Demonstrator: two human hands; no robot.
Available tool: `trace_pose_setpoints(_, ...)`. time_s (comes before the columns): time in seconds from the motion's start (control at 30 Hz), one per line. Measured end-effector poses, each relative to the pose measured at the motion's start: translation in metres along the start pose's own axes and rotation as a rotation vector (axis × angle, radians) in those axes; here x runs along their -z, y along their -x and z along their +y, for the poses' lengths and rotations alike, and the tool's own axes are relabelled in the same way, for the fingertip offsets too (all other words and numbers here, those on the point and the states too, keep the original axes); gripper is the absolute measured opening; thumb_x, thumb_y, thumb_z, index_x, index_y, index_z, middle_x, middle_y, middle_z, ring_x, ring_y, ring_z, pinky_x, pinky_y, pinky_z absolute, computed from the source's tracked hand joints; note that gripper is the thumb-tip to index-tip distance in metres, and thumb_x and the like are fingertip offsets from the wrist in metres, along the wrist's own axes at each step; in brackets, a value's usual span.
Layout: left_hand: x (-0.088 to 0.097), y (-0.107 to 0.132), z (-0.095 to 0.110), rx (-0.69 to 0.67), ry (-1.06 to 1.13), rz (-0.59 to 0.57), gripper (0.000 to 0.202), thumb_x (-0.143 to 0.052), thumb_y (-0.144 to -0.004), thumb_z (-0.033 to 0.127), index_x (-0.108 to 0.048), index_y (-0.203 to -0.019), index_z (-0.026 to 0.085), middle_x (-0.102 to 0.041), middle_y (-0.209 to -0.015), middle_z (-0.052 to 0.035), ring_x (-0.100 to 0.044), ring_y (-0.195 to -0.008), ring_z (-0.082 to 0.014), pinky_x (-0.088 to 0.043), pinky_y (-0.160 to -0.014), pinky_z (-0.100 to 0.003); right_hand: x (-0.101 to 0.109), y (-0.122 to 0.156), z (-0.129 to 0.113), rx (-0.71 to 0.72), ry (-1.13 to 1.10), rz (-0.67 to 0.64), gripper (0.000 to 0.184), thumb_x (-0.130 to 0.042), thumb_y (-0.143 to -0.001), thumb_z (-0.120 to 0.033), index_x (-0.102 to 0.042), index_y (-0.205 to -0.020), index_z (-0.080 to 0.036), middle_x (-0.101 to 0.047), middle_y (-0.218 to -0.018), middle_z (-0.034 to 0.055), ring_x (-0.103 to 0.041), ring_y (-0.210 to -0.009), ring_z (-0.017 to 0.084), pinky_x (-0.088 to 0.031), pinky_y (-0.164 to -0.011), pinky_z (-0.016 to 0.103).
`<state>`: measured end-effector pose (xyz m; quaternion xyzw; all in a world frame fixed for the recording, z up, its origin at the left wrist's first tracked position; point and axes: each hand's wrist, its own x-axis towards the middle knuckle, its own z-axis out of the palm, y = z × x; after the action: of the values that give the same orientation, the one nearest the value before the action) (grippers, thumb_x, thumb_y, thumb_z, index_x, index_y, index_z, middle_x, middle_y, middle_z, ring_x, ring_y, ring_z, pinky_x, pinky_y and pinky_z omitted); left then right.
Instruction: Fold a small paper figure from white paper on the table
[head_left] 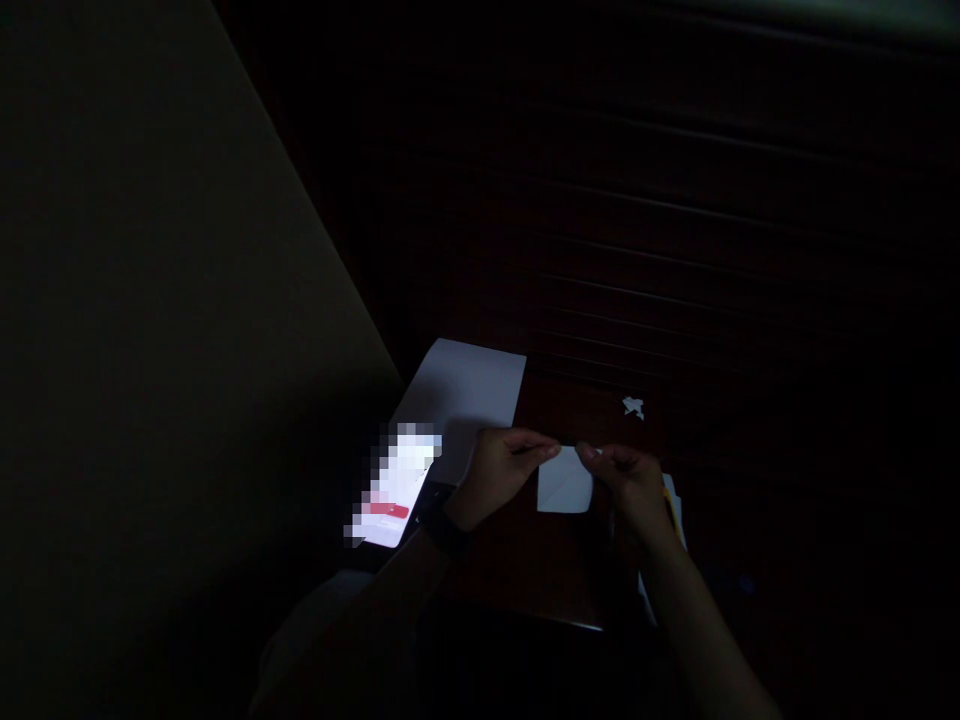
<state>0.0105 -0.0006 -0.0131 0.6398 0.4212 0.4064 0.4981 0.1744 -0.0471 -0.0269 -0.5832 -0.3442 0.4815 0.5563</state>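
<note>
The scene is very dark. My left hand (501, 470) and my right hand (628, 480) meet over a small white piece of paper (564, 486) that lies or hangs just above a dark wooden table (585, 400). Both hands pinch the paper's top edge, one at each upper corner, with fingers closed. A dark band sits on my left wrist.
A larger white sheet (469, 395) lies on the table behind my left hand. A lit phone (394, 490) with a blurred screen rests left of it. A tiny white folded paper figure (634, 407) sits farther back. More white paper (671, 520) shows under my right forearm. A pale wall is at left.
</note>
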Motion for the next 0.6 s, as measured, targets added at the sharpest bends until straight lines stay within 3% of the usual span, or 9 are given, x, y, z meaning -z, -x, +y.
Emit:
trace_pose_setpoints(0.3, 0.0013, 0.0012, -0.0022, -0.017, -0.062, 0.067, 0.016, -0.060, -0.076, 0.030, -0.071, -0.083, 0.021, -0.071, -0.084, -0.0017, -0.066, -0.075, -0.0168, -0.053, -0.067, -0.026, -0.0017, -0.0012, 0.0028, 0.006, -0.042, -0.003, 0.024, -0.072, -0.063, -0.039, -0.066, -0.062, -0.016, -0.063, -0.061, 0.0018, -0.055, -0.055, 0.015, -0.042, -0.054, 0.026)
trace_pose_setpoints(0.47, -0.0001, 0.0013, -0.0045, -0.026, -0.067, 0.063, 0.018, -0.060, -0.076, 0.032, -0.071, -0.084, 0.020, -0.071, -0.083, -0.0016, -0.066, -0.074, -0.0165, -0.052, -0.068, -0.026, -0.0006, -0.0024, 0.0064, 0.001, -0.021, 0.060, 0.025, -0.072, -0.062, -0.041, -0.067, -0.066, -0.017, -0.063, -0.062, 0.0018, -0.055, -0.057, 0.016, -0.043, -0.055, 0.027)
trace_pose_setpoints(0.6, -0.0003, 0.0011, -0.0060, -0.028, -0.095, 0.102, 0.018, -0.060, -0.076, 0.033, -0.071, -0.083, 0.020, -0.071, -0.084, -0.0019, -0.065, -0.076, -0.0166, -0.052, -0.070, -0.025, -0.0001, -0.0014, 0.0043, -0.043, 0.044, -0.026, 0.029, -0.070, -0.063, -0.044, -0.065, -0.062, -0.015, -0.063, -0.062, 0.0027, -0.056, -0.057, 0.016, -0.042, -0.054, 0.026)
